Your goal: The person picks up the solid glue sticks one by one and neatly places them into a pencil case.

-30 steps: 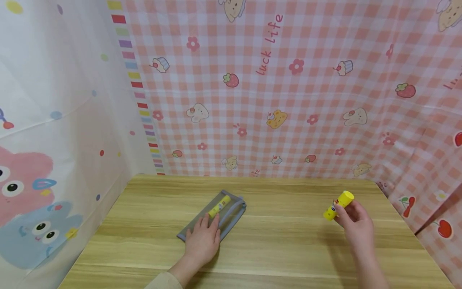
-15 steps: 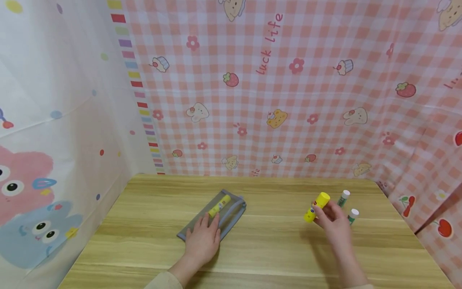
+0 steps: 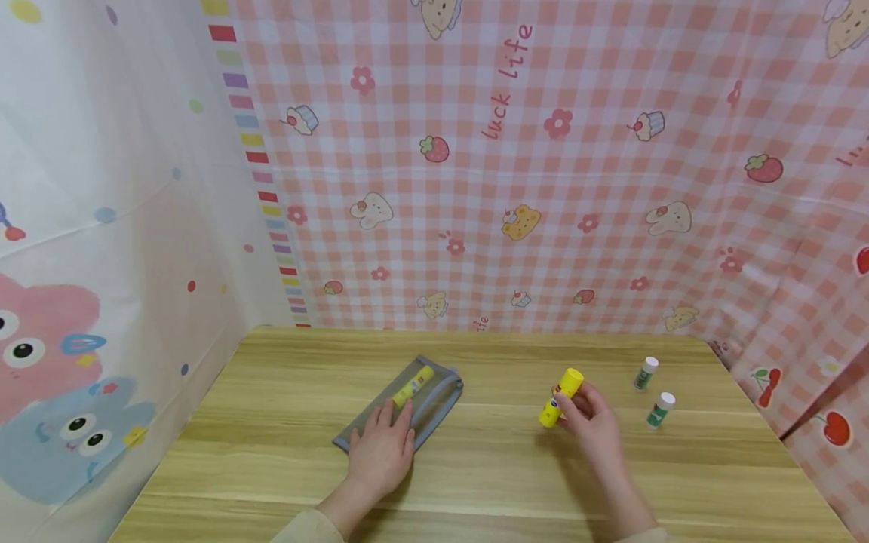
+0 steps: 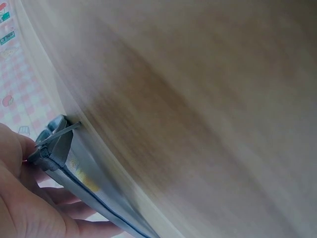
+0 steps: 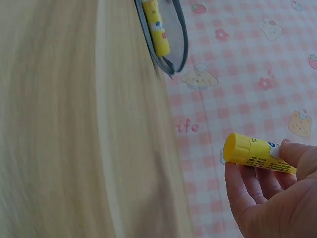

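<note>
A yellow glue stick (image 3: 569, 385) is held tilted above the table by my right hand (image 3: 600, 437), pinched between thumb and fingers. Its cap end (image 5: 237, 148) points away from the palm in the right wrist view. To the left, a grey mesh zip pouch (image 3: 443, 398) lies slanted on the table. Another yellow glue stick (image 3: 414, 386) shows through its mesh. My left hand (image 3: 382, 456) rests on the near part of the pouch with its fingers spread, fingertips close to the enclosed stick. In the left wrist view the zip end (image 4: 54, 144) is beside the thumb.
Two green glue sticks with white caps, one farther back (image 3: 646, 373) and one nearer (image 3: 661, 410), stand on the right side of the wooden table (image 3: 489, 483). A pink checked cloth (image 3: 475, 188) hangs behind the table's far edge.
My right hand has carried the yellow glue stick leftward, nearer the pouch. The two white-capped glue sticks, hidden by it earlier, are now visible. My left hand and the pouch have stayed put.
</note>
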Available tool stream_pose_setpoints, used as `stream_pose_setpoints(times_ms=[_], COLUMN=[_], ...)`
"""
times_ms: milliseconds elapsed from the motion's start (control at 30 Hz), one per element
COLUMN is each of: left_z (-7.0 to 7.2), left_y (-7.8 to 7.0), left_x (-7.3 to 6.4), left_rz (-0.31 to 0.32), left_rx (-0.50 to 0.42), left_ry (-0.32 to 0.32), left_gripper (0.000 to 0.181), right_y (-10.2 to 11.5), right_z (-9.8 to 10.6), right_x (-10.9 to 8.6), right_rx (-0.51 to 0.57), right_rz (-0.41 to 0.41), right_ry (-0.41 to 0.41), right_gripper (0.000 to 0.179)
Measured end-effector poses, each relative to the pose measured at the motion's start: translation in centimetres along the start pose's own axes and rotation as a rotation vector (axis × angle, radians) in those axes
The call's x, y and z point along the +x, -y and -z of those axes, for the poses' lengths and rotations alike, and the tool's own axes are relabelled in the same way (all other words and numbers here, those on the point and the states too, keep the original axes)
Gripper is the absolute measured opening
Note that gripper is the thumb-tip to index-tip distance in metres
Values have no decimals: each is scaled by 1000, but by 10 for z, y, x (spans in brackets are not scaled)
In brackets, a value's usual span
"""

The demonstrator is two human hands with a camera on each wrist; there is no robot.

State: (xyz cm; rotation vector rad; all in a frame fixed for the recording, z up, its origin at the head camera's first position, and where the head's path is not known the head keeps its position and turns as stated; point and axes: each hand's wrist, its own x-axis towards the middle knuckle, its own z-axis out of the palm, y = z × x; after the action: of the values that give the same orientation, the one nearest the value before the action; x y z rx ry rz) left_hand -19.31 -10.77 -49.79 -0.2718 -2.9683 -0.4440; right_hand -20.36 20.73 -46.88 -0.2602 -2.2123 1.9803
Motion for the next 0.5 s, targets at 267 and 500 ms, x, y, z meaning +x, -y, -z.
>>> stream_pose_setpoints(times_ms=[267, 500], left_z=[2, 0], left_y=[0, 1], left_x=[-1, -1], left_rz=[3, 1], left_rx=[-1, 2], left_ry=[-2, -6], left_gripper=[46, 46], right_y=[-7, -12], right_z=[-24, -48], right_x=[-3, -6], right_rx=[51, 79], right_rz=[12, -5], right_ry=[34, 54], right_gripper=[38, 36])
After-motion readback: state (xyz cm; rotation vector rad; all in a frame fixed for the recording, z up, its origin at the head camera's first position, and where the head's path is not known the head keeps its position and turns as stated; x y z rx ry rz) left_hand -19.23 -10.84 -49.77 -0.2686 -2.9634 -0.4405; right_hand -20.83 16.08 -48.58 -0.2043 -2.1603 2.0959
